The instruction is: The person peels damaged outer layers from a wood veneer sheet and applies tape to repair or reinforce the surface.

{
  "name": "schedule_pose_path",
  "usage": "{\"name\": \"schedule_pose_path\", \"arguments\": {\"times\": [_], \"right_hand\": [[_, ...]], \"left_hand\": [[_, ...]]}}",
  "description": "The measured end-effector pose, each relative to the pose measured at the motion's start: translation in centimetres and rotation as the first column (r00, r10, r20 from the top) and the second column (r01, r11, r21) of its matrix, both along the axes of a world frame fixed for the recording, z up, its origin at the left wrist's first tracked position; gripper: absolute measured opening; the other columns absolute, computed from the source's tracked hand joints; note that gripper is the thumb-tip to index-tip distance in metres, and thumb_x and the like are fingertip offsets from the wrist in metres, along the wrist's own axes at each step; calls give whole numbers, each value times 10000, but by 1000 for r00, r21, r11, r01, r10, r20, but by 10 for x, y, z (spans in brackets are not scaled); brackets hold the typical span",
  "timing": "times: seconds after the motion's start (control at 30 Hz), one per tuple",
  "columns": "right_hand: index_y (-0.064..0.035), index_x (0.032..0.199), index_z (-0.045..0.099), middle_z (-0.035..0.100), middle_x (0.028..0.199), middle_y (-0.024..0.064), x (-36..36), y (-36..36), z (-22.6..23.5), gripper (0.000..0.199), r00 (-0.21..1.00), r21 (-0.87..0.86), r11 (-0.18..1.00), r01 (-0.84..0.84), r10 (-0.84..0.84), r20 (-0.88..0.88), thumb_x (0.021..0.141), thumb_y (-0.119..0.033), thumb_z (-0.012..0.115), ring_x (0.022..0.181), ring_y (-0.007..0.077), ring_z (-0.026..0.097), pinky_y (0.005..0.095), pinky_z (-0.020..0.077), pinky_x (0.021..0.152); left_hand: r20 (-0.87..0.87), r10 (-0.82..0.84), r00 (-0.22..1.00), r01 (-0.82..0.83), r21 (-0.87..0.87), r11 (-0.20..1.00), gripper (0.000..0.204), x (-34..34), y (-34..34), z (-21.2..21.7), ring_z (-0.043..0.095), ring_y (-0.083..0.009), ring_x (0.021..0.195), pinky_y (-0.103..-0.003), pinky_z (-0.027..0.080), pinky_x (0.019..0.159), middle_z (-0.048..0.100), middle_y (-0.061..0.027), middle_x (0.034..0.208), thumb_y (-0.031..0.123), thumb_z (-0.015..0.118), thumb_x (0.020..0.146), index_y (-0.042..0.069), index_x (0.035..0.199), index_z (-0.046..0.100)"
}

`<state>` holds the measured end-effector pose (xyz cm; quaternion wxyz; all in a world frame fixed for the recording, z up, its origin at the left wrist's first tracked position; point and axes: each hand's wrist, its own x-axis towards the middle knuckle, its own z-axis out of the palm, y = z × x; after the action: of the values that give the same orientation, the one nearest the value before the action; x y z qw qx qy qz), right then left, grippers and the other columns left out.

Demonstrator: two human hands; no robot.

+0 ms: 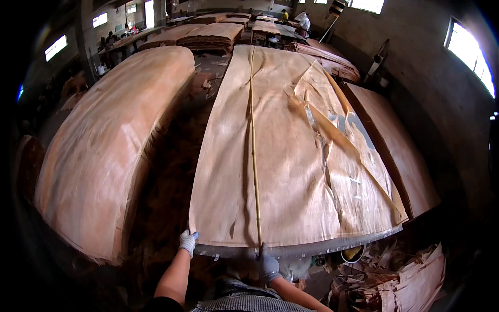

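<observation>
A large sheet of wood veneer [218, 171] lies over a long table in front of me, torn and folded over along its right side. My left hand [188, 242], in a pale glove, is closed on the sheet's near left corner. A thin bamboo stick [254, 156] runs lengthwise over the veneer, from its far edge to its near edge. My right hand [268, 266], in a grey glove, is closed round the stick's near end at the table's edge [306, 250]. Grey tabletop shows through the tears.
To the left stands a long, rounded stack of veneer [114, 135], with a dark gap between it and the table. A lower stack [395, 140] flanks the right side. Veneer scraps [405, 281] are heaped at the near right. More stacks [213, 34] and people are farther back.
</observation>
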<state>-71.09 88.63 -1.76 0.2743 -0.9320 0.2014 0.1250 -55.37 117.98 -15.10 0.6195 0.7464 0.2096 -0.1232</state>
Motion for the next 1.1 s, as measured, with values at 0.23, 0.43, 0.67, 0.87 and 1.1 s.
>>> {"name": "schedule_pose_path", "arguments": {"times": [0.23,0.43,0.67,0.87,1.1], "right_hand": [[-153,1313,383,588,671,241,0,-17,16,510,971,2,991,136,-134,200,822,-251,483,627,429,580,518,452,569],[-166,1285,434,583,677,232,-31,-83,16,487,950,-70,982,177,-152,272,805,-210,507,607,417,572,503,455,557],[-142,1323,347,585,931,259,-28,-114,-8,497,953,182,982,53,-104,284,867,-264,501,872,436,552,477,431,739],[-74,957,580,610,697,95,-61,-209,-7,147,579,708,439,554,-814,52,850,-154,519,620,210,599,388,476,521],[-132,701,521,485,533,7,-50,-337,-29,230,278,916,-265,301,-894,-350,851,-291,591,381,153,430,270,347,352]], "left_hand": [[-125,148,981,-175,-244,954,286,-7,7,22,555,-162,717,-337,481,677,609,-24,886,51,662,756,48,1035,600],[-265,291,919,-362,-277,890,307,-20,-12,44,548,-181,839,-385,492,731,578,11,977,145,678,775,111,1053,553],[-141,246,959,-260,-85,962,345,-41,-23,39,515,-112,657,-228,442,480,538,-8,892,73,603,798,114,1124,499],[-191,307,932,-341,-181,922,461,-42,8,54,545,-152,816,-347,458,744,577,7,987,79,592,807,172,1237,453],[-170,340,925,-367,-162,916,477,-34,-1,76,524,-131,750,-328,454,720,566,18,975,85,588,819,180,1260,433]]}}
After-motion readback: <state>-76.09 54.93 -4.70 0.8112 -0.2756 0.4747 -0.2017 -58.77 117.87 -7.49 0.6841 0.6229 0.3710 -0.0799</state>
